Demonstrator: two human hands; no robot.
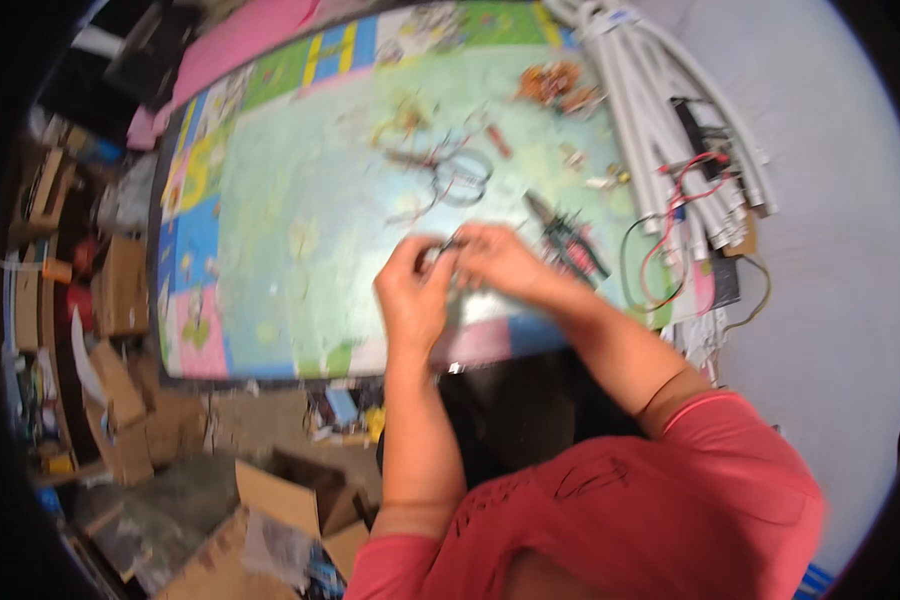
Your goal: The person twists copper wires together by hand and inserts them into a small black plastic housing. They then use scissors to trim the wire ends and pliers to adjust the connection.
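Note:
Over the near edge of the table [270, 250], my left hand [415, 285] and my right hand [495, 262] meet, fingers pinched together. A small dark piece [452, 243] shows between the fingertips of both hands; it is too small and blurred to name. Just right of my right hand lie pliers [542, 212] with dark handles, among thin scattered wire bits. Beyond my hands rests what looks like a pair of scissors [462, 180] with dark loop handles, thin wires beside it. A short red piece [498, 140] lies to its right.
Long white tubes [630, 110] line the table's right side, with a black meter [703, 125] and red and black leads [682, 190] on them. A coppery wire tangle [550, 85] sits at the far right. Open cardboard boxes [280, 492] stand on the floor at left.

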